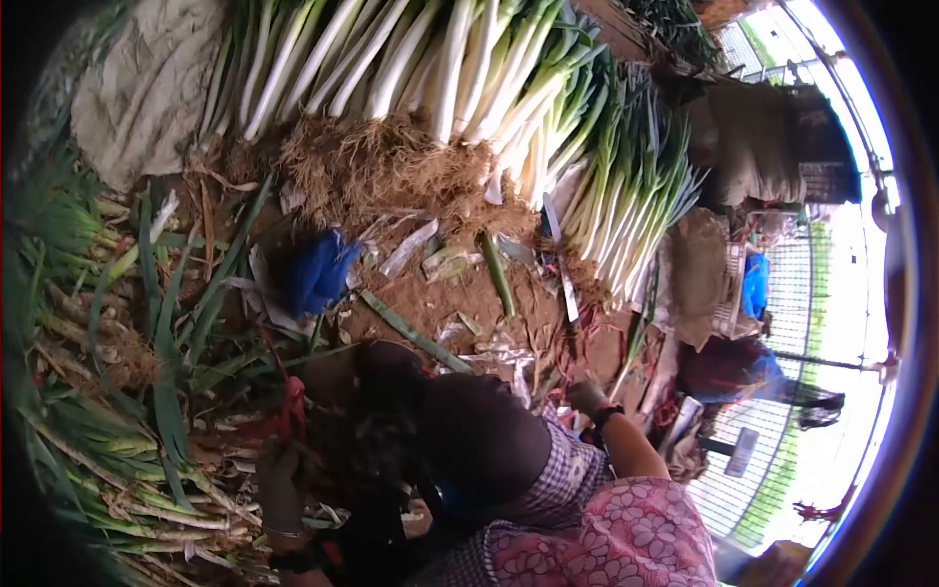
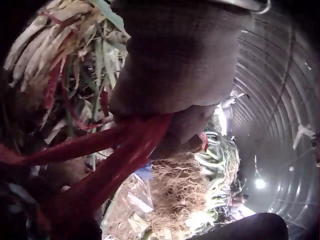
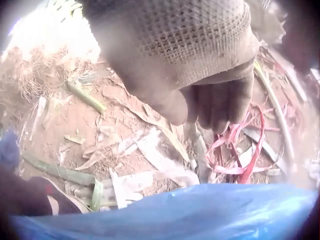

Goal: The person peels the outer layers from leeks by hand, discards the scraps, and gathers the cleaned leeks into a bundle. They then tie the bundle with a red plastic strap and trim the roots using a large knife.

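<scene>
My gloved left hand grips a red plastic strip, whose two lengths trail away from the fingers in the left wrist view. In the head view this strip rises above the hand beside a pile of leeks. My gloved right hand reaches down to the ground, fingers bent loosely and thumb apart from them. Its fingertips are right above a tangle of red strips lying on the soil. Nothing shows between thumb and fingers.
Cleaned leeks lie in a long row at the back, roots toward me. Blue plastic, leaf scraps and a knife-like long blade are on the soil. A cloth sack lies at the far left.
</scene>
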Motion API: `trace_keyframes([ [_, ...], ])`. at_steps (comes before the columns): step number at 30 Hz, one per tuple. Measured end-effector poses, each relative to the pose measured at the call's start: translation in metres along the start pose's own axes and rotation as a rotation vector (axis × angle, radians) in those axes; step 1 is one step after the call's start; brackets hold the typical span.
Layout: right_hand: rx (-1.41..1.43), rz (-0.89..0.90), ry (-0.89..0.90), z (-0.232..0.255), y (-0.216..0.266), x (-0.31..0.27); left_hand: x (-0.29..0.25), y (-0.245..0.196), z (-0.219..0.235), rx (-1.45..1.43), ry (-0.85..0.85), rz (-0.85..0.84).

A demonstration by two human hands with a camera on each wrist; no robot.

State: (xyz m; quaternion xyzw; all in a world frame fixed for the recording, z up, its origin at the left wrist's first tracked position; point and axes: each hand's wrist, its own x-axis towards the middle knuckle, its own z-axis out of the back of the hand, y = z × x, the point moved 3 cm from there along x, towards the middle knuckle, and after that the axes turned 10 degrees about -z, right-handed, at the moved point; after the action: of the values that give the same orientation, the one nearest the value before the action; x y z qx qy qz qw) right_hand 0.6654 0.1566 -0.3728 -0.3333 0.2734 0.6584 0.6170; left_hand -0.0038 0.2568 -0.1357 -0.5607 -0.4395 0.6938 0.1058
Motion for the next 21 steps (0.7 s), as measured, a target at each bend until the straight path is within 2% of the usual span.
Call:
trace_keyframes([
  [1, -0.381, 0.292, -0.013, 0.044, 0.049, -0.015, -0.004, -0.006, -0.009, 0.015, -0.002, -0.040],
  [2, -0.357, 0.301, -0.043, 0.042, 0.070, -0.017, -0.014, -0.013, -0.018, 0.034, 0.012, -0.066],
  [4, 0.119, 0.286, -0.048, 0.047, 0.083, -0.009, -0.035, -0.021, -0.031, 0.055, 0.016, -0.134],
  [6, 0.098, 0.420, -0.041, 0.027, 0.087, 0.008, -0.049, -0.009, -0.030, 0.103, 0.127, -0.209],
  [7, 0.420, 0.218, 0.017, 0.024, 0.082, 0.014, -0.056, -0.002, -0.032, 0.109, 0.126, -0.245],
  [9, 0.449, 0.210, -0.024, 0.040, 0.063, 0.010, -0.078, 0.009, -0.039, 0.047, 0.197, -0.291],
  [10, 0.468, 0.181, -0.042, 0.032, 0.050, 0.010, -0.093, 0.009, -0.048, 0.062, 0.200, -0.309],
  [11, 0.444, 0.279, -0.175, 0.028, 0.036, 0.008, -0.104, 0.010, -0.058, 0.067, 0.173, -0.310],
  [13, 0.294, 0.076, -0.066, 0.063, 0.016, -0.021, -0.124, 0.012, -0.077, 0.094, 0.166, -0.312],
  [14, 0.115, 0.017, -0.014, 0.041, 0.005, -0.009, -0.132, 0.009, -0.082, 0.165, 0.145, -0.335],
  [16, 0.721, -0.423, -0.069, 0.043, -0.019, -0.040, -0.141, 0.004, -0.091, 0.255, 0.134, -0.370],
  [18, 0.785, -0.492, -0.046, 0.030, -0.029, -0.038, -0.144, -0.001, -0.098, 0.317, 0.181, -0.424],
  [20, 0.729, -0.616, -0.039, -0.004, -0.035, -0.015, -0.145, -0.005, -0.105, 0.312, 0.184, -0.443],
  [21, 0.726, -0.583, 0.049, 0.011, -0.033, -0.021, -0.141, -0.007, -0.103, 0.320, 0.174, -0.442],
])
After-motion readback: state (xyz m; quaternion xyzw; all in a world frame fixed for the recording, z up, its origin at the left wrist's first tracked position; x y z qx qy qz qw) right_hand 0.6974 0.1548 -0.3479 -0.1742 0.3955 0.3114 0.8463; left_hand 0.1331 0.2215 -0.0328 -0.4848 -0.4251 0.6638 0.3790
